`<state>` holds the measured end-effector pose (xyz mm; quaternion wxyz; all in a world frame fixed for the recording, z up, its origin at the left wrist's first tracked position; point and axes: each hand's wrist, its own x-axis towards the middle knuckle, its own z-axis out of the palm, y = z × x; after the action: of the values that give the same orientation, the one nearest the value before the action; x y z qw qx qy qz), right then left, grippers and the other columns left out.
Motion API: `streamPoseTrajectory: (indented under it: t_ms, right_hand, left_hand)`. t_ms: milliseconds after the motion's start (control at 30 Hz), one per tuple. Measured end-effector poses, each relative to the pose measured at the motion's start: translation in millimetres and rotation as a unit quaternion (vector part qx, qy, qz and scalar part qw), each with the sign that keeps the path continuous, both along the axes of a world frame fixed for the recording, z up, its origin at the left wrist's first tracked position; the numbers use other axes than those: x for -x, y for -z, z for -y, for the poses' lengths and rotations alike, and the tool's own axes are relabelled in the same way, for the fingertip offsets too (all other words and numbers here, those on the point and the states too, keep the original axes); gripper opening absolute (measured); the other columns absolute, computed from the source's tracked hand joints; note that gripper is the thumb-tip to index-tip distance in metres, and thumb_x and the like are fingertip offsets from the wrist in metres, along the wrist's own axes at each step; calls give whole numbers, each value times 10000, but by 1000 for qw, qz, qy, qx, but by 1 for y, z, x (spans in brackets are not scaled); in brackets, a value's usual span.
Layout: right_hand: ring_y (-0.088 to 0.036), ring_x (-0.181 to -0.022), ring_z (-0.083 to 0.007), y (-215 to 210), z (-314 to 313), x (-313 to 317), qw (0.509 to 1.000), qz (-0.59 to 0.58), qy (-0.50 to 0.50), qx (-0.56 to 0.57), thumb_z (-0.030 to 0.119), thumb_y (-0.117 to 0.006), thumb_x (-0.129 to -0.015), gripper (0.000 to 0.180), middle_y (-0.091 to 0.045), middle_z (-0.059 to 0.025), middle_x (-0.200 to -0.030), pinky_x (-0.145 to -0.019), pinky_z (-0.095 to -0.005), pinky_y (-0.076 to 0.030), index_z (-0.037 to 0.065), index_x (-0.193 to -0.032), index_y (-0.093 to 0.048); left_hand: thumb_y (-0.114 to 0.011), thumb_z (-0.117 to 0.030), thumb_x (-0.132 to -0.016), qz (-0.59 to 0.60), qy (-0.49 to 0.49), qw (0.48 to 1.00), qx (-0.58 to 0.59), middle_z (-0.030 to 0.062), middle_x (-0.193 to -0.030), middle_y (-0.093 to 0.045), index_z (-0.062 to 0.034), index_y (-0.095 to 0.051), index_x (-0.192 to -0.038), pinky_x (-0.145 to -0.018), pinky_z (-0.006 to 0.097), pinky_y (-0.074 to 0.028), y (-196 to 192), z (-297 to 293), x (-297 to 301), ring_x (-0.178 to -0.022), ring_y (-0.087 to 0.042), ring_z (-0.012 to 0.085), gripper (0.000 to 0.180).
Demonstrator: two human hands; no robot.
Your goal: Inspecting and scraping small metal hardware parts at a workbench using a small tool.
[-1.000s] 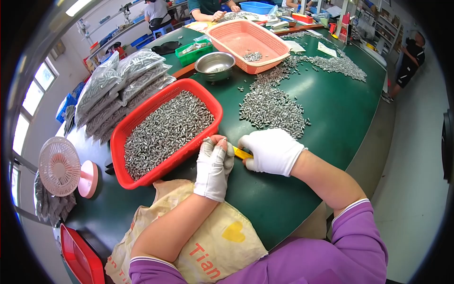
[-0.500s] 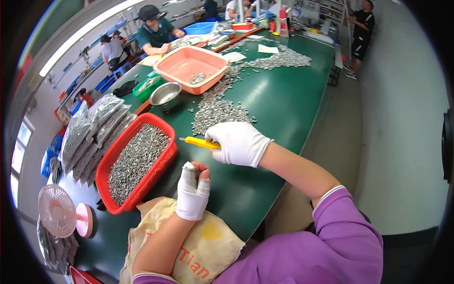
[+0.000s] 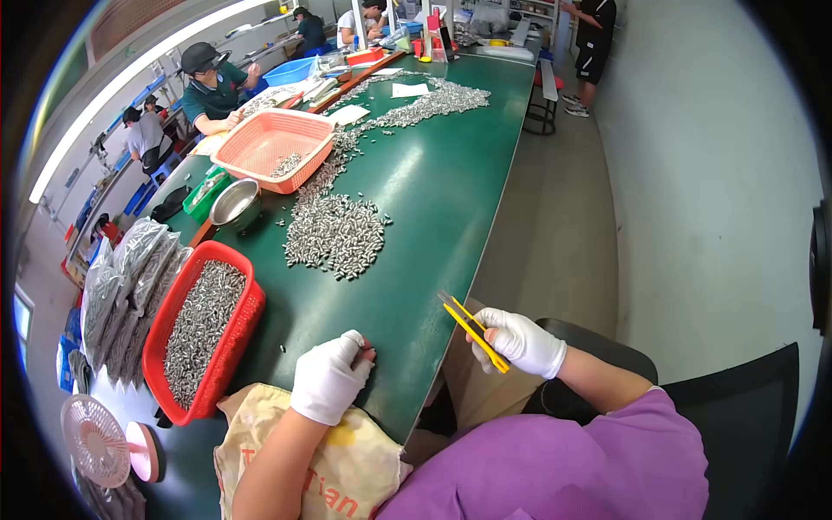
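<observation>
My right hand [image 3: 530,345], in a white glove, grips a yellow utility knife [image 3: 475,333] just past the table's right edge, its blade pointing up and left. My left hand [image 3: 329,379], also gloved with some fingertips bare, is closed low over the green table [image 3: 416,247]. Its fingers are pressed together, and what they may hold is hidden. Ahead of it lies a pile of small silvery metal pins [image 3: 338,236]. To its left stands a red basket [image 3: 232,357] full of the same pins. A printed cream cloth [image 3: 251,423] lies under my left forearm.
Filled plastic bags [image 3: 130,295] are stacked left of the basket, with a small pink fan [image 3: 97,440] nearer. Farther off are a steel bowl [image 3: 236,208], a salmon basket [image 3: 260,143] and a co-worker [image 3: 208,91]. A black chair [image 3: 737,407] stands at right.
My right hand has swung with the knife from beside the pile to past the table's right edge. My left hand has turned, staying low over the table. The view has shifted too.
</observation>
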<state>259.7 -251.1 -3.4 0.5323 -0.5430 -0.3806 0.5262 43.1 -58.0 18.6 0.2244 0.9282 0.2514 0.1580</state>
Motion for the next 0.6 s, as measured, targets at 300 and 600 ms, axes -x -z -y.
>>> streamPoseTrajectory:
  t_ms: [300,600]
  right_hand:
    - [-645,-789,-311,5,7,32,847,522,71,-71,202,-594,-864,466,-668,-138,-937,-680,-385,-519,105,-1310,-496]
    - [-601,-564,-236,-5,-1,55,792,604,11,-88,106,-627,-806,589,-631,-55,-731,-507,-352,-480,171,-1370,-475]
  left_hand:
    - [-694,-83,-778,6,2,1000,2,124,-659,-598,-67,-630,-895,-566,314,-477,4,-3,3,-563,-585,232,135]
    - [-648,19,-795,-15,3,992,128,6,-670,-569,-28,-609,-884,-582,221,-445,0,-6,4,-604,-504,54,108]
